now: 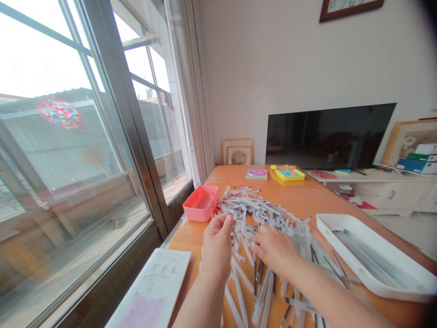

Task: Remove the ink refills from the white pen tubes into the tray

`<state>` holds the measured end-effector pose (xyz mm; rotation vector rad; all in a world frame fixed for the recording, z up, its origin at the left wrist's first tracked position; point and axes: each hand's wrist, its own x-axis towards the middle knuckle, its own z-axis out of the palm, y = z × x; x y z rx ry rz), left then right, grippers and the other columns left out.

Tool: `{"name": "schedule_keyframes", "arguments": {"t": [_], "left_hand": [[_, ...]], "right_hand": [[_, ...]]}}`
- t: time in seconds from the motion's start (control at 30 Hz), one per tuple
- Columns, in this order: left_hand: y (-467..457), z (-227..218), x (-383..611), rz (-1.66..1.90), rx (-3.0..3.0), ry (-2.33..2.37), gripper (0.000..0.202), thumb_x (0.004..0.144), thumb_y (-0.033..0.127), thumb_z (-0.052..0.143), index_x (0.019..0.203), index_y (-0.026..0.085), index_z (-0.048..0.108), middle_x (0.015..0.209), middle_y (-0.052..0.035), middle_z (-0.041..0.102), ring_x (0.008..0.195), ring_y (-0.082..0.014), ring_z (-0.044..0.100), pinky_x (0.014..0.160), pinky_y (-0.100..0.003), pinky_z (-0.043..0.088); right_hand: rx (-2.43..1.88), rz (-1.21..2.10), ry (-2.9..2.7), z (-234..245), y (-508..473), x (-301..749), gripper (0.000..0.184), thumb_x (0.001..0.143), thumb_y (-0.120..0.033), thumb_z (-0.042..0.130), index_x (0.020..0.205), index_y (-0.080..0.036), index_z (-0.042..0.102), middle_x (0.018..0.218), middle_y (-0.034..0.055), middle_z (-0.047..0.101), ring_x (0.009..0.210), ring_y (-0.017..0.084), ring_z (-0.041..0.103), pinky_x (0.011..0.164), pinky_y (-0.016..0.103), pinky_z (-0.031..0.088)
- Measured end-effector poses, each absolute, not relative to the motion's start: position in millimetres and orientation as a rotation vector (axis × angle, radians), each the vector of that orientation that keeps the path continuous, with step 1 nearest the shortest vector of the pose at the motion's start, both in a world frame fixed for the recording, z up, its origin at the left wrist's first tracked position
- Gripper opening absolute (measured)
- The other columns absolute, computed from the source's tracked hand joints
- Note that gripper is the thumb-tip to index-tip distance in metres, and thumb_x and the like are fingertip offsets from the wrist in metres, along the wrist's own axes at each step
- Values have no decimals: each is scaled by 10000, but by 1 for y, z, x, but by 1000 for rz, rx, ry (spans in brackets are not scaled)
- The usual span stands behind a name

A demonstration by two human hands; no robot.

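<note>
Thumb and forefinger pressed together, my left hand (217, 243) is over the near left side of a heap of loose pen parts (254, 205); whatever is in the pinch is too small to make out. My right hand (275, 248) is just right of it, low over the heap, with its fingers curled in among the pieces and their tips partly hidden. The heap mixes frosted clear tubes (241, 271) like pen barrels with thin dark sticks like refills (316, 257). More tubes lie scattered around and beneath both forearms.
A pink plastic basket (200, 205) stands left of the heap. At right, a white tray (326, 223) holds a row of tubes (368, 255). A notebook (150, 287) lies at front left; a booklet (256, 174) and a yellow box (290, 175) sit at the far end. Windows (102, 136) border the left side.
</note>
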<state>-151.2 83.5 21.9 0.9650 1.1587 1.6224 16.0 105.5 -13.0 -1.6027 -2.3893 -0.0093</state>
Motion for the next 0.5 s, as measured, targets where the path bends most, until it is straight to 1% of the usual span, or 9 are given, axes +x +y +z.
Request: {"name": "schedule_keyframes", "arguments": {"t": [0.13, 0.23, 0.3, 0.43, 0.5], "left_hand": [[84, 21, -152, 1628, 955, 1152, 437, 761, 532, 754, 944, 138, 700, 787, -26, 650, 660, -103, 515, 596, -215, 375], [84, 21, -152, 1627, 945, 1149, 426, 762, 530, 752, 932, 143, 699, 803, -30, 662, 663, -103, 518, 603, -217, 381], [84, 21, -152, 1627, 938, 1148, 425, 757, 537, 753, 920, 148, 699, 795, -26, 660, 655, -101, 515, 598, -219, 379], [86, 18, -153, 1628, 920, 1147, 418, 751, 534, 758, 916, 154, 705, 789, -24, 655, 640, -99, 509, 598, -225, 382], [88, 17, -153, 1629, 914, 1144, 404, 765, 528, 748, 924, 158, 705, 805, -27, 661, 643, -97, 507, 603, -226, 385]], "right_hand": [[-1607, -15, -2401, -14, 104, 16, 119, 852, -227, 582, 875, -244, 698, 961, 49, 674, 1002, 245, 617, 787, 333, 399], [-1612, -18, -2409, -16, 104, 15, 137, 874, -281, 575, 905, -238, 702, 975, 64, 687, 997, 256, 625, 782, 337, 400], [-1623, -9, -2411, -18, 106, 15, 159, 887, -321, 573, 894, -236, 707, 967, 68, 693, 961, 253, 637, 757, 333, 398], [-1641, 19, -2402, -21, 109, 17, 130, 869, -299, 589, 851, -243, 705, 931, 48, 697, 907, 228, 653, 723, 311, 382], [-1638, 28, -2396, -22, 110, 18, 135, 877, -282, 570, 851, -251, 699, 912, 33, 696, 898, 214, 656, 714, 303, 377]]}}
